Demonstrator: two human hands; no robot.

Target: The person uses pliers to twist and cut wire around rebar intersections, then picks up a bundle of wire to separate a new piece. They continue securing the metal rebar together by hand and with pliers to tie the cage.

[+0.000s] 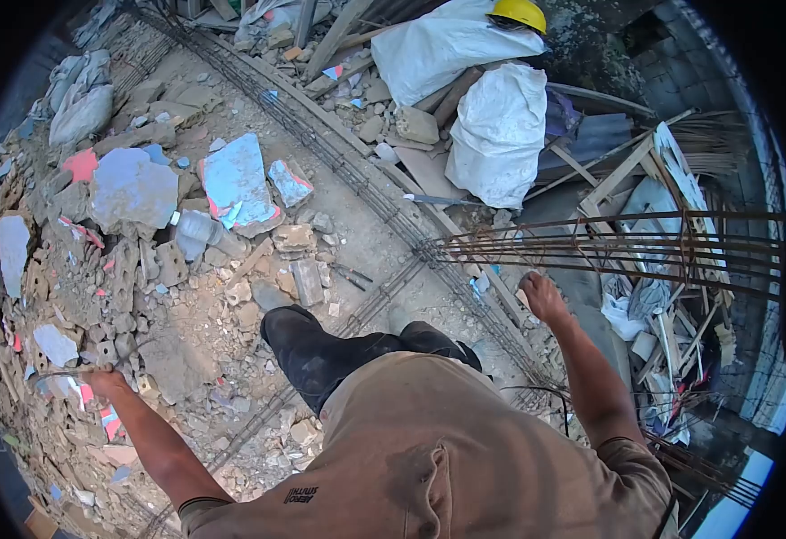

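My left hand point(103, 381) is stretched out toward eight o'clock, over a wide heap of dusty brown-and-grey broken masonry rubble point(176, 364); its fingers are bent beside a thin dark strip point(62, 372), though I cannot tell whether they are clamped on it or loose; the heap fills the view from seven o'clock to eleven, a jumble of jagged chunks, loose crumbs and bricks pierced with round holes; just beyond my fingers, between eight and nine, lies a flat, pale bluish-white painted slab point(56, 345) with ragged edges; between nine and ten sit a broad lilac-grey slab point(134, 189) smeared with dirt and a clear plastic bottle point(197, 232) with a white cap; at ten, a light-blue painted slab point(236, 180) shows pink along its broken rim; my right hand point(543, 298) is just past three o'clock, fingers curled in, but I cannot tell whether they are closed on anything; near it, a cage of long rusty-brown steel rods point(609, 251) runs from the middle out to three; a bulging white woven sack point(501, 135) stands at one o'clock.
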